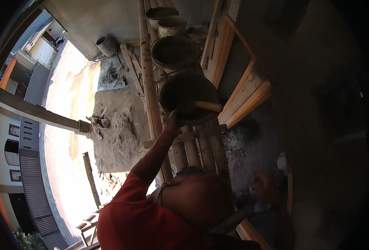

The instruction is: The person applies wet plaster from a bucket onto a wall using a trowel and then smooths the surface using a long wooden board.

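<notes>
Its fingers curled over the near left rim, my left hand (pixel 170 121) grips a dark round bucket (pixel 188 93). The bucket stands on a platform of bamboo poles (pixel 191 151). A pale wooden tool handle (pixel 208 106) sticks out over the bucket's right side; the tool's head is lost in the dark inside. Low on the right, in deep shadow, is my right hand (pixel 264 187), apart from the bucket. Its fingers are too dim to read, and I cannot make out anything in them.
Beyond stand another dark bucket (pixel 175 52) and a pale, mortar-stained bucket (pixel 171 26). Orange-brown wooden frames (pixel 251 104) lean along the right. A grey sand heap (pixel 120 135) lies on the ground at left, with a metal pail (pixel 106 45) by the wall. A beam (pixel 38 111) crosses the left side.
</notes>
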The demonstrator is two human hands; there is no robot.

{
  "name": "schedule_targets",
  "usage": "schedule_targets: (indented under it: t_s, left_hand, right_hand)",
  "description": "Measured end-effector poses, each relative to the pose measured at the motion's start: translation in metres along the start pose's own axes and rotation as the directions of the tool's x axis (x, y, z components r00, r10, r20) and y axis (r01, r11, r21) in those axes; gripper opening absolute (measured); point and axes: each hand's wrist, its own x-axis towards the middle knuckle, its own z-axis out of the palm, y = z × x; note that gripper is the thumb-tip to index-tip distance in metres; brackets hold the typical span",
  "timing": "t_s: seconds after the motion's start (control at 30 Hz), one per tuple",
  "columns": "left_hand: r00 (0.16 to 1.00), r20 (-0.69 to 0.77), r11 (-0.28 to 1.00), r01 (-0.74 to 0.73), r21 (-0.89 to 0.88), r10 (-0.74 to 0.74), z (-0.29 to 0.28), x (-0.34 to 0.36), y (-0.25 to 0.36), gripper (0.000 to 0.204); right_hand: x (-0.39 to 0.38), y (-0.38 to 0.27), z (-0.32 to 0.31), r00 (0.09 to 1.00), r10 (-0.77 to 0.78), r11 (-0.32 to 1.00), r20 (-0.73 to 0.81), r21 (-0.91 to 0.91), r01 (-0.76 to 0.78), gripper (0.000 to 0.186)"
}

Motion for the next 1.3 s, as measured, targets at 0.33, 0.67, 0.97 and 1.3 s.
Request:
schedule_targets:
  t_s: [0.33,0.67,0.97,1.3]
  left_hand:
    - [0.482,0.140,0.183,-0.563,0.806,0.865,-0.008,-0.023,0.019,0.087]
    - [0.252,0.968,-0.294,-0.925,0.241,0.001,0.099,0.010,0.045,0.053]
    - [0.394,0.864,-0.006,-0.909,0.416,0.313,0.112,0.007,0.103,0.035]
    - [0.032,0.376,-0.060,-0.972,0.229,0.926,0.140,0.085,0.265,0.032]
  right_hand:
    - [-0.005,0.010,0.011,0.997,-0.050,0.999,-0.053,-0.024,0.049,0.044]
    - [-0.006,0.008,0.008,1.000,0.014,0.999,0.018,0.035,-0.015,0.044]
    - [-0.017,0.015,0.007,1.000,-0.004,0.999,-0.020,-0.037,0.003,0.045]
    - [-0.035,0.008,-0.004,0.987,0.031,0.999,-0.156,-0.033,-0.036,0.043]
